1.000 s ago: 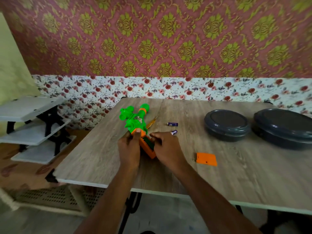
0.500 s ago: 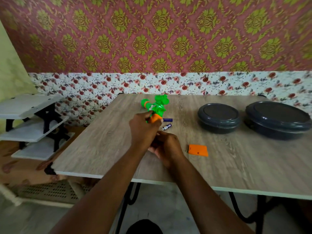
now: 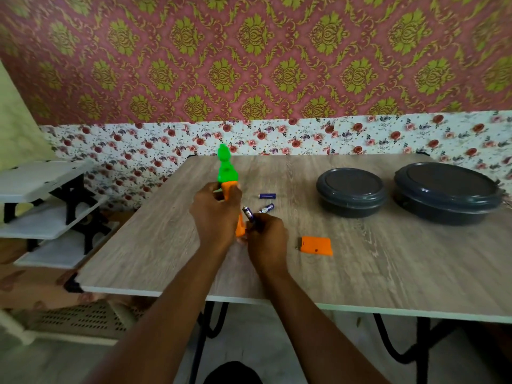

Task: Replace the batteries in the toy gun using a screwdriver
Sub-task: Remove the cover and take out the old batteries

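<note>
Gripping the green-and-orange plastic toy gun [image 3: 227,173] around its middle, the left hand [image 3: 216,217] held it with the green barrel pointing up and away from the person. Whether its orange grip touched the pale wood-grain table [image 3: 155,239] could not be told. The right hand [image 3: 267,238], just beside the left, pinched a small blue-and-silver cylindrical battery [image 3: 248,213], tilted, next to that grip. Two more blue batteries [image 3: 267,195] lay just beyond the right hand, near each other but apart. A flat orange plastic battery cover [image 3: 316,246] lay near the right hand's outer side. Farther right sat two dark grey round lidded containers [image 3: 351,191].
</note>
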`<state>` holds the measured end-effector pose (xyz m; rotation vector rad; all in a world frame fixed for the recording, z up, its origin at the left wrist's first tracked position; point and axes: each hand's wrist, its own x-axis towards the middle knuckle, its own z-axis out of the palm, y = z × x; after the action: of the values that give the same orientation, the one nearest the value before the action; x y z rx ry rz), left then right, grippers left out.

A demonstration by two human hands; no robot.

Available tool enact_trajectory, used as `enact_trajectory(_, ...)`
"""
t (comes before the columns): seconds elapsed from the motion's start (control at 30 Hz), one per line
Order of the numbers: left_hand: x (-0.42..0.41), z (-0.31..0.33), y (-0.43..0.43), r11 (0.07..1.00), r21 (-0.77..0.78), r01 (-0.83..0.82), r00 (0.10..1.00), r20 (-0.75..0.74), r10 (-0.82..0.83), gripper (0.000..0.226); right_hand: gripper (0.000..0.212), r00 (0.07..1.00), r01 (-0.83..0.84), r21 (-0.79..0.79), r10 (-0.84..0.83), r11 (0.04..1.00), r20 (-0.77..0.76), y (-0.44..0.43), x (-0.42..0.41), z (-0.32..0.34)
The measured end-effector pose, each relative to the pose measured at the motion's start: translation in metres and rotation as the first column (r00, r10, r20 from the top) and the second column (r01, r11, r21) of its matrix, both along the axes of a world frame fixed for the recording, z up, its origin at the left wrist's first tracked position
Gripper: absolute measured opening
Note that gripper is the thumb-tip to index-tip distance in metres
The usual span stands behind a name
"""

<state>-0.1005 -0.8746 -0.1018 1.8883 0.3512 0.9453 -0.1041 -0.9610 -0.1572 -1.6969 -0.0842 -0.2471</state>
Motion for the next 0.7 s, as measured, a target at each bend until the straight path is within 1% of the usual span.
enact_trajectory(0.03,-0.005,-0.005,0.004,0.999,-0.039,-0.035,0.999,-0.014,0.035,0.01,0.02,0.994,0.083,-0.167,-0.069,0.982,0.083,0.0,-0.001,0.001)
enact_trajectory(0.07,-0.009,-0.011,0.009,0.995,-0.077,-0.067,0.997,-0.031,0.065,0.015,0.02,0.984,0.141,-0.283,-0.103,0.949,0.146,0.001,-0.003,0.002)
enact_trajectory(0.1,-0.012,-0.018,0.015,0.991,-0.103,-0.089,0.995,-0.05,0.084,0.021,0.021,0.981,0.156,-0.352,-0.104,0.923,0.162,0.0,-0.005,0.004)
enact_trajectory(0.17,-0.02,-0.03,0.027,0.983,-0.144,-0.11,0.991,-0.091,0.098,0.029,0.024,0.988,0.136,-0.445,-0.087,0.885,0.129,0.001,-0.006,0.005)
enact_trajectory(0.27,-0.031,-0.04,0.04,0.968,-0.211,-0.133,0.983,-0.151,0.102,0.039,0.029,0.992,0.115,-0.548,-0.065,0.828,0.109,-0.003,0.001,0.006)
enact_trajectory(0.33,-0.036,-0.043,0.047,0.947,-0.293,-0.131,0.983,-0.163,0.085,0.041,0.026,0.994,0.092,-0.616,-0.039,0.782,0.099,-0.007,0.011,0.013)
enact_trajectory(0.43,-0.04,-0.047,0.059,0.902,-0.421,-0.094,0.982,-0.189,0.014,0.039,0.023,0.999,0.021,-0.728,0.007,0.686,0.036,-0.012,0.02,0.025)
enact_trajectory(0.5,-0.039,-0.049,0.067,0.86,-0.507,-0.05,0.98,-0.189,-0.054,0.035,0.023,0.999,0.003,-0.772,0.024,0.636,0.023,-0.013,0.023,0.03)
enact_trajectory(0.53,-0.038,-0.049,0.069,0.849,-0.527,-0.031,0.978,-0.19,-0.082,0.034,0.023,1.0,0.002,-0.789,0.021,0.614,0.02,-0.014,0.026,0.03)
enact_trajectory(0.6,-0.038,-0.045,0.075,0.854,-0.521,-0.021,0.97,-0.216,-0.108,0.034,0.021,1.0,0.006,-0.822,0.015,0.57,0.018,-0.013,0.03,0.03)
enact_trajectory(0.7,-0.043,-0.034,0.078,0.907,-0.42,-0.028,0.949,-0.296,-0.108,0.039,0.02,1.0,0.005,-0.825,0.018,0.565,0.018,-0.014,0.035,0.025)
